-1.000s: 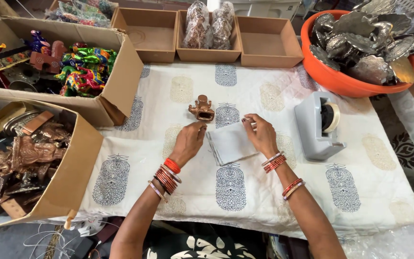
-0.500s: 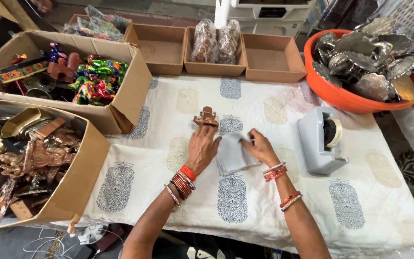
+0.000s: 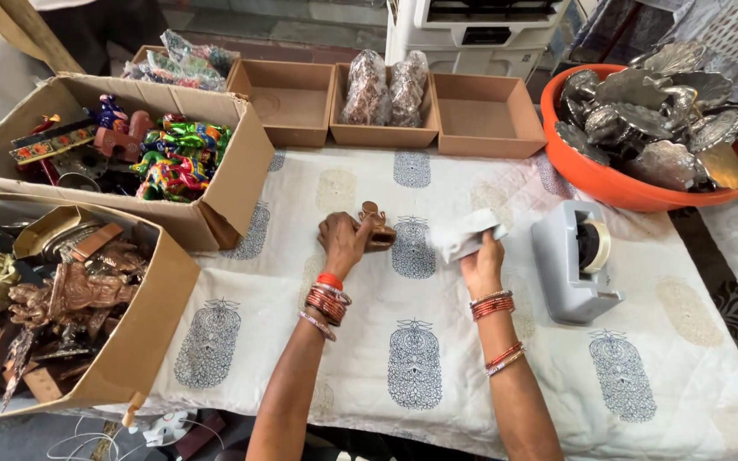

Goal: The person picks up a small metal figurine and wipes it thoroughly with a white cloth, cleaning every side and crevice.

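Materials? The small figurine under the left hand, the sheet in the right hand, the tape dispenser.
Figurine: brown, dull; looks like wood or clay, cannot tell which. Left hand grips it.
Sheet: white, crumpled and soft, likely paper or thin foam wrap, held in right hand.
Tape dispenser: smooth matte grey, moulded look, probably plastic.

Counts across the counter: boxes, basins, hands and bangles.

Two hands: the left hand (image 3: 345, 242) closed on one small brown carved figure (image 3: 377, 227), the right hand (image 3: 481, 265) gripping one crumpled white sheet of wrapping (image 3: 468, 235). Three shallow brown cardboard trays in a row at the back: one bare (image 3: 287, 102), one holding two clear-wrapped bundles (image 3: 386, 88), one bare (image 3: 487, 114). Two large open cardboard cartons on the left, one of bright painted toys (image 3: 231, 183) and one of bronze-coloured figures (image 3: 151, 333). One round orange plastic basin (image 3: 591, 175) heaped with silvery metal pieces, too many to count. One grey tape dispenser (image 3: 572, 265). One white block-printed cloth (image 3: 437, 376).
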